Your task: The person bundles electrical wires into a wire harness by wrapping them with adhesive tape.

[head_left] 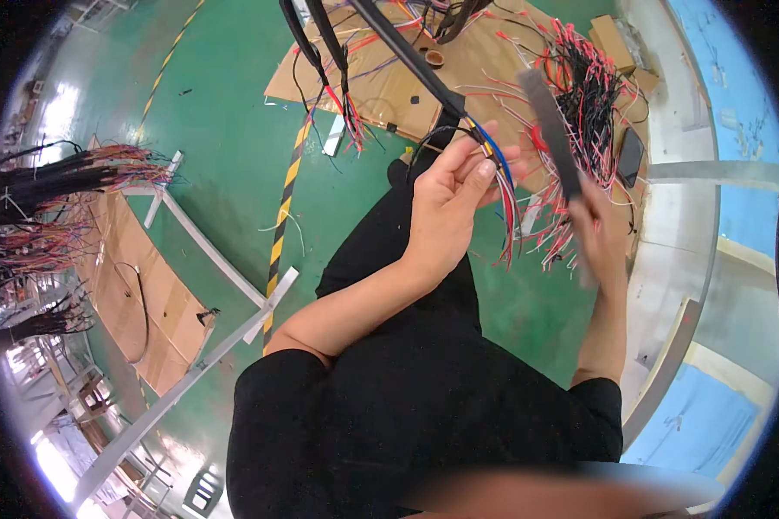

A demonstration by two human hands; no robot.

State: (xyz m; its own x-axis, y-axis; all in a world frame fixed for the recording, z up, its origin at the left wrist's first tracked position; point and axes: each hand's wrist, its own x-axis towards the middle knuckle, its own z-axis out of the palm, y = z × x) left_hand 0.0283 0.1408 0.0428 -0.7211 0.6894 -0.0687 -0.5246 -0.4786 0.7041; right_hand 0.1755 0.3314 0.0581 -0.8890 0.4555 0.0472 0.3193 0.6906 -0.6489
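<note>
My left hand (450,195) is closed around a wire bundle (507,212), thumb against fingers. Its blue, red, white and yellow wires fan out below the grip. They come out of a black-sleeved cable (407,56) that runs down from the top edge, and a thin black wire loops beside the fingers. To the right, my right hand (599,227) grips the lower end of a long, flat dark-grey strip (552,130). Motion smears both the strip and that hand, so its exact kind cannot be told. The strip slants up and left, apart from the bundle.
A large heap of black wires with red and white ends (584,95) lies on cardboard (372,86) at the right. More black cables (325,52) hang at the top. On the left are bundled harnesses (69,173) and a metal frame (208,233). Yellow-black tape (287,199) crosses the green floor.
</note>
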